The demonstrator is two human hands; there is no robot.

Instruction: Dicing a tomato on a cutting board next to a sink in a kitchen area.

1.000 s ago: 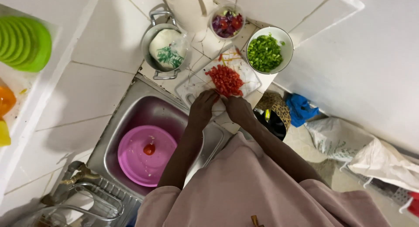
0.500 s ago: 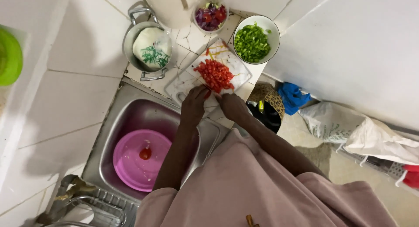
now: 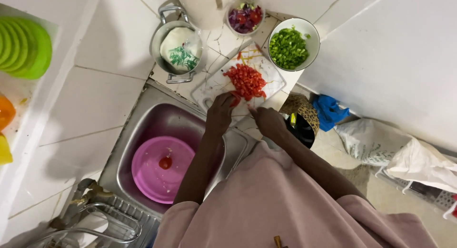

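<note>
My left hand (image 3: 220,115) pins a red pepper piece (image 3: 235,100) on the cutting board (image 3: 214,83). My right hand (image 3: 269,122) seems clenched; on what, I cannot tell. Fingertips should stay curled back.

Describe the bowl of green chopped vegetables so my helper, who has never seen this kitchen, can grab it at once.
Start at the steel sink and go up to the white cutting board with the red chopped pile. Just past the board's far corner stands the white bowl. It alone holds bright green pieces; the smaller bowl beside it holds purple and red ones.
</note>
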